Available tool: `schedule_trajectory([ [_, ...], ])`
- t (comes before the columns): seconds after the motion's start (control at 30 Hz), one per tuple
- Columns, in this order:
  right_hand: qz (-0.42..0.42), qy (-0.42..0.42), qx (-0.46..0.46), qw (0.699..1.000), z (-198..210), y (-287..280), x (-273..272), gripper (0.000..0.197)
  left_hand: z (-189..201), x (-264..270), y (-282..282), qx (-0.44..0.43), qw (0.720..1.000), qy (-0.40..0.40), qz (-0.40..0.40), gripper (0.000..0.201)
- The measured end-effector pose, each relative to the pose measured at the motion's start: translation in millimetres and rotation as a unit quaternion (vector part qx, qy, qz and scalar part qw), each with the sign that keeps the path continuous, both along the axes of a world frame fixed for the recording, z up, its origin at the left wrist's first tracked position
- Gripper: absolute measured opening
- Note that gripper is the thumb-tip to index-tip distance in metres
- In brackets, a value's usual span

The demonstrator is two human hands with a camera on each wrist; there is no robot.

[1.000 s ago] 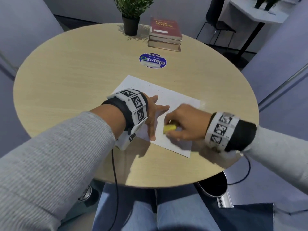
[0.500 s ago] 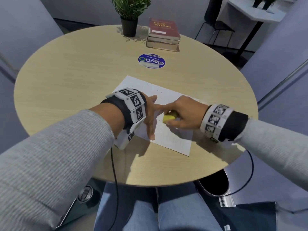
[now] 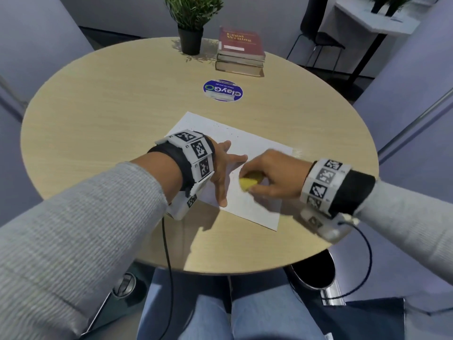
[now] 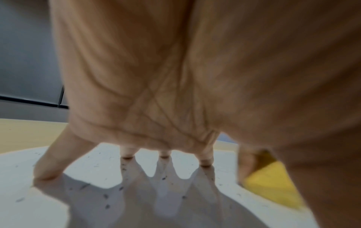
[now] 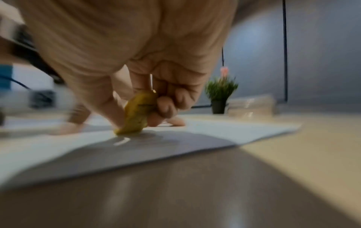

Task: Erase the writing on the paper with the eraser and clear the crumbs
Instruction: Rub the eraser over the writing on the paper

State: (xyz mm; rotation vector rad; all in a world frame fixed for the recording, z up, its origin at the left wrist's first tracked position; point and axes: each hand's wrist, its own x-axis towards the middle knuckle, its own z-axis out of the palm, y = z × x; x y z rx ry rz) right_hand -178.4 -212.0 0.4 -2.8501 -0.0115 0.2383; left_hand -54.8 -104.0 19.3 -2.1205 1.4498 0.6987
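A white sheet of paper (image 3: 259,146) lies on the round wooden table (image 3: 98,114), speckled with dark eraser crumbs (image 4: 106,195). My left hand (image 3: 224,168) presses flat on the sheet's left part, fingers spread and straight (image 4: 48,166). My right hand (image 3: 272,175) pinches a yellow eraser (image 3: 247,183) between thumb and fingers, its lower end touching the paper (image 5: 134,118). From the left wrist view the eraser (image 4: 273,186) shows at the right, close to my left thumb. The right hand is motion-blurred.
A blue round sticker (image 3: 223,90) sits beyond the paper. A potted plant (image 3: 191,23) and a stack of books (image 3: 241,52) stand at the far edge. Below the table's near right edge is a dark bin (image 3: 312,273). My knees are under the table.
My right hand has rubbed the eraser back and forth over the paper, away and then back toward me. The left hand has stayed pressed on the sheet.
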Motion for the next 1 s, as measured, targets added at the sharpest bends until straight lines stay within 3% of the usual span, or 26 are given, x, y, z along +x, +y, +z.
schedule_trajectory([
  [0.07, -0.027, -0.020, 0.001, 0.999, -0.3, -10.1, 1.1, 0.023, -0.4, -0.2, 0.5, -0.003, 1.000, -0.002, -0.003, 0.124],
  [0.2, 0.069, 0.022, 0.039, 0.997, -8.9, 15.2, -11.5, 0.024, -2.3, 3.6, -1.2, 0.006, 1.000, 0.004, 0.002, 0.128],
  [0.3, -0.021, 0.006, 0.011, 1.000, -1.0, -11.8, -0.7, 0.026, -2.6, 3.4, -0.6, 0.003, 1.000, 0.001, 0.001, 0.126],
  [0.37, -0.034, -0.010, -0.004, 0.999, -1.3, -16.8, -1.4, 0.026, -2.0, 2.6, 0.1, 0.002, 1.000, -0.001, -0.002, 0.125],
  [0.5, 0.074, 0.021, 0.048, 0.996, -7.2, 15.1, -11.7, 0.028, -1.5, 2.0, -0.4, 0.002, 1.000, 0.002, -0.005, 0.126],
  [0.63, -0.030, -0.017, 0.014, 0.999, 0.4, -15.6, 6.7, 0.029, -0.2, 3.5, 1.5, -0.005, 1.000, 0.020, -0.007, 0.123],
  [0.8, 0.061, 0.028, 0.053, 0.996, -7.7, 15.1, -5.6, 0.026, -2.9, 3.3, -1.2, 0.007, 1.000, 0.001, -0.006, 0.127],
  [0.93, -0.052, -0.019, 0.007, 0.998, -1.0, -21.1, 6.7, 0.028, -1.7, 3.7, 0.5, 0.002, 1.000, 0.015, -0.007, 0.127],
  [1.0, -0.028, -0.023, 0.020, 0.999, -3.9, -13.8, 1.3, 0.027, -1.2, 3.4, 0.3, 0.004, 1.000, 0.011, -0.003, 0.126],
])
